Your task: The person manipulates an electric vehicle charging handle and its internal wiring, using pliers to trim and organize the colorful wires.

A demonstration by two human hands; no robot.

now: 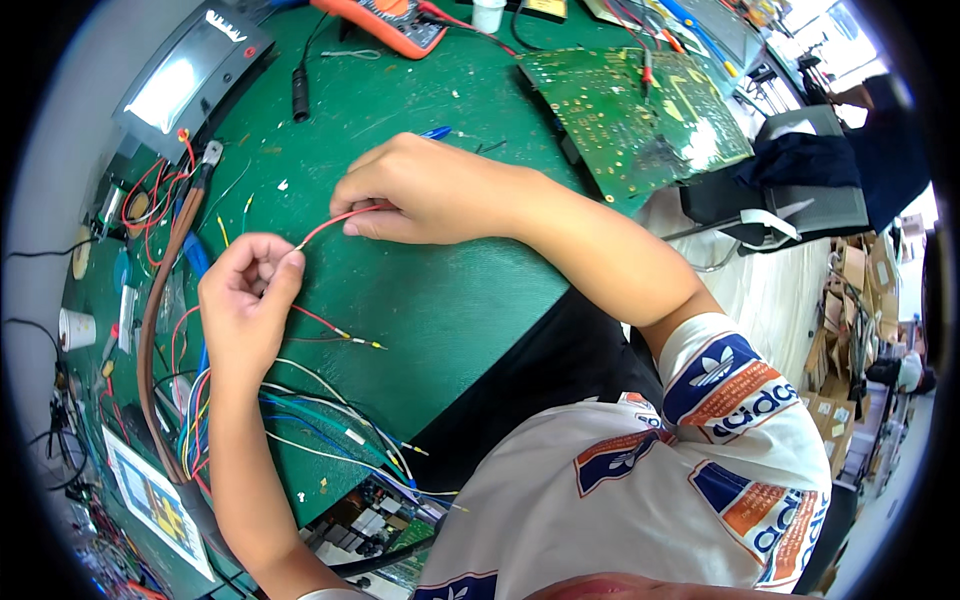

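A thin red wire [338, 219] runs between my two hands above the green tabletop. My left hand [250, 295] pinches its near end between thumb and forefinger. Higher and to the right, my right hand [400, 190] has its fingers closed round the other end, and the wire's tip there is hidden. Beside my left wrist a bundle of coloured wires [330, 425] spreads to the right, several with small ferrules at their ends. Another red wire [322, 320] with a ferruled tip lies just below my left hand. A thick brown cable [153, 330] with a ring lug passes left of my forearm.
A green circuit board [640, 120] lies at the back right. An orange multimeter [392, 22] and a white cup [488, 14] stand at the far edge. A grey instrument with a screen [190, 75] sits back left. A printed sheet [155, 500] lies front left.
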